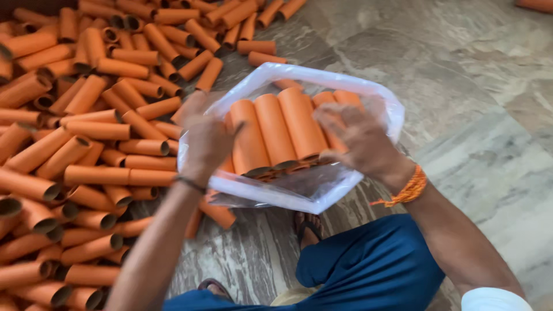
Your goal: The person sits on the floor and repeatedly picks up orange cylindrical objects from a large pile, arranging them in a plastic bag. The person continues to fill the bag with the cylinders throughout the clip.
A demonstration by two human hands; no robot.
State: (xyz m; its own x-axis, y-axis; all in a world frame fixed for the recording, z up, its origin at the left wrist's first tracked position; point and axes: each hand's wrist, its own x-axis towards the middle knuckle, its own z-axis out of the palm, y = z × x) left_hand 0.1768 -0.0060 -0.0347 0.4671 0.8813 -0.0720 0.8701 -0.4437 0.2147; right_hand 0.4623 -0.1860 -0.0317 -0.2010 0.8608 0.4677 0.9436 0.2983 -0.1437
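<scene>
A clear plastic bag [322, 193] sits just right of the frame's centre, held above a grey stone floor [472, 103], with a row of orange tubes [276, 129] lying side by side inside it, open ends toward the viewer. The left hand [204, 141] grips the bag's mouth at about nine o'clock of the bundle, fingers curled around film and the outermost tube; the right hand [360, 138] presses on the tubes at three o'clock, fingers spread and bent over them. The tubes look like light, stiff hollow cardboard, likely to crush if squeezed hard and prone to rolling, so squeezing the bundle from both sides suits them. The film looks thin, limp and slippery. A loose heap of tubes [75, 144] covers the floor from eight to eleven o'clock.
</scene>
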